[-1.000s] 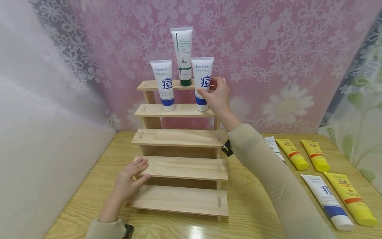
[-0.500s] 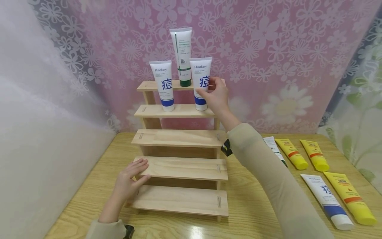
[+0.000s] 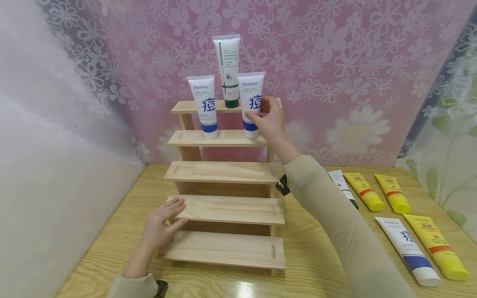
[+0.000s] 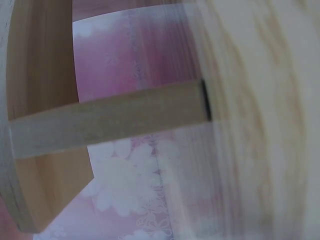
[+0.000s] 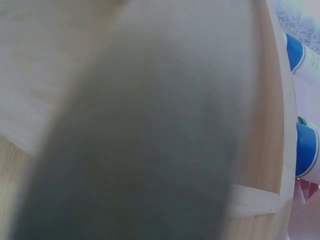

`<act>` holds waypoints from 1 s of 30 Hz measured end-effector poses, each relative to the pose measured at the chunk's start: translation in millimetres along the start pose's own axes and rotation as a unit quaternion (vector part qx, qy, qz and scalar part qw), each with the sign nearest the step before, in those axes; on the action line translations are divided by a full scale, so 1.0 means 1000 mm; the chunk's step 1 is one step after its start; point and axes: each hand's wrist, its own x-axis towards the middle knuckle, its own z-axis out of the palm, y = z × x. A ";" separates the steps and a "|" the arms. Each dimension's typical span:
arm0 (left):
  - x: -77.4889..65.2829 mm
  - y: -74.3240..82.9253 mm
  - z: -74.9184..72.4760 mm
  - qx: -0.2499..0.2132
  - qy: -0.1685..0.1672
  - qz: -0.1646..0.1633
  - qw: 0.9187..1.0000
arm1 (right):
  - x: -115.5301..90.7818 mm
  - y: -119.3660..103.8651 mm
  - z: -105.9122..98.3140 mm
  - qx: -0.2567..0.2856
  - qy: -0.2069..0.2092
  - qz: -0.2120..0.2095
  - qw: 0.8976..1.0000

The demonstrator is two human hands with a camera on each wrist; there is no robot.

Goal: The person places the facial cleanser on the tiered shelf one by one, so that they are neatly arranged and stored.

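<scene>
In the head view, my right hand [image 3: 270, 122] pinches a white Hankey tube [image 3: 251, 103] with a blue band, thumb at the front. The tube stands upright, cap down, at the right of the second shelf from the top. A matching Hankey tube [image 3: 204, 105] stands on the same shelf to the left. Behind and between them, a taller white tube with a green cap [image 3: 229, 68] stands on the top shelf. My left hand [image 3: 161, 221] rests on the left end of the wooden stepped rack's [image 3: 227, 208] second shelf from the bottom, fingers fairly straight, thumb by its front edge.
On the table's right side lie several tubes: yellow ones [image 3: 393, 193], a white Hankey tube [image 3: 408, 251], and a white-and-green tube [image 3: 342, 186] partly behind my right sleeve [image 3: 331, 215]. A white wall [image 3: 74, 165] borders the left; a flowered pink cloth [image 3: 335, 82] hangs behind.
The tube in my right hand has shifted slightly left with the hand, then stayed about still. My left hand has not moved.
</scene>
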 end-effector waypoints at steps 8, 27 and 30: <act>0.000 0.001 0.000 -0.005 -0.003 -0.004 1.000 | -0.001 0.003 -0.003 -0.012 -0.003 -0.004 1.000; -0.003 0.001 -0.001 -0.007 -0.007 -0.008 1.000 | -0.037 0.011 -0.043 -0.032 -0.077 -0.078 0.993; -0.002 0.001 -0.001 -0.006 -0.007 -0.004 1.000 | -0.045 0.012 -0.049 -0.037 -0.092 -0.094 0.991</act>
